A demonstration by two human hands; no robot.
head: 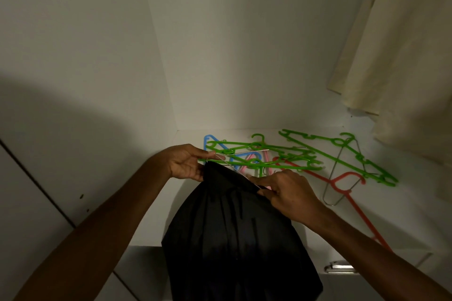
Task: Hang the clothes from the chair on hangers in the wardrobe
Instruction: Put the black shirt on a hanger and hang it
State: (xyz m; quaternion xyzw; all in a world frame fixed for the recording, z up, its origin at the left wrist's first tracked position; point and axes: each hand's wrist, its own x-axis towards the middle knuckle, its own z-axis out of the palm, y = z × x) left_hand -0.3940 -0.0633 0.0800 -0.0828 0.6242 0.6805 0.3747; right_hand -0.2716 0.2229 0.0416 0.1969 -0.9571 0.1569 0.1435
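Now both hands [188, 162] [286, 190] hold black garment [234, 239] on wire hanger [234, 154]; no writing legible

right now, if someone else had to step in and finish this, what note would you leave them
Left hand: pinches one end of a thin wire hanger at the top of the black garment.
Right hand: grips the garment's other top corner over the wire.
The garment hangs down from both hands, in front of the wardrobe shelf.
Spare hangers lie on the shelf: green hangers, a red hanger, a blue one, another wire hanger. A cream garment already hangs on the right.
Done: black garment appears mostly threaded onto the hanger.
Left: settle it, hang it up; the rail and chair are out of view.
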